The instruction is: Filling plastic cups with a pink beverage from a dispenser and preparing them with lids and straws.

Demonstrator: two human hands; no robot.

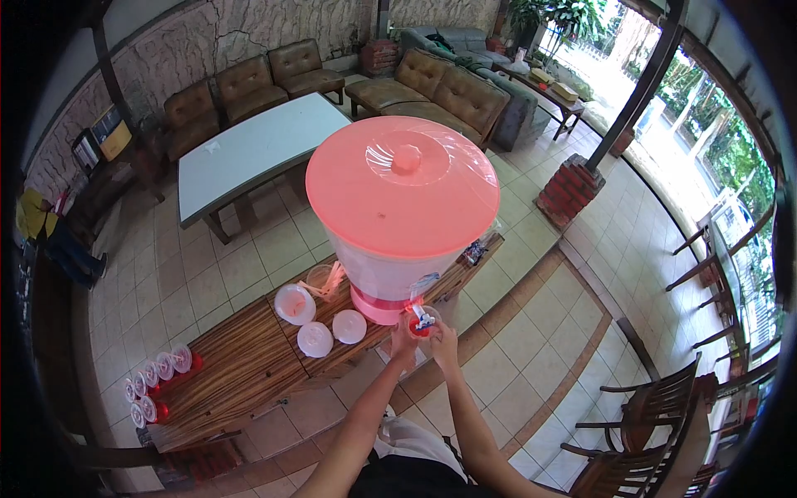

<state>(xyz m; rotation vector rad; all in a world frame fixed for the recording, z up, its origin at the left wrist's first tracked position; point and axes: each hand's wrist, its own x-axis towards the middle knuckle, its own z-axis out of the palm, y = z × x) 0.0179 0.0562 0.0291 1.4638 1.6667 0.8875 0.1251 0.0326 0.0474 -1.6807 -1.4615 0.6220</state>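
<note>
Before me a large drink dispenser with a pink lid stands on a wood-grain table. Its tap juts out toward me, over the mouth of a clear plastic cup. Red liquid shows inside the cup. My left hand grips the cup's left side, close to the dispenser's pink base. On the right side of the cup, my right hand has its fingers around the rim, near the tap. The hands and tap hide part of the cup.
Stacked plastic cups or lids and a container of orange straws stand left of the dispenser. Several lidded cups of red drink line the table's far left end. Wooden chairs are at right. A person stands far left.
</note>
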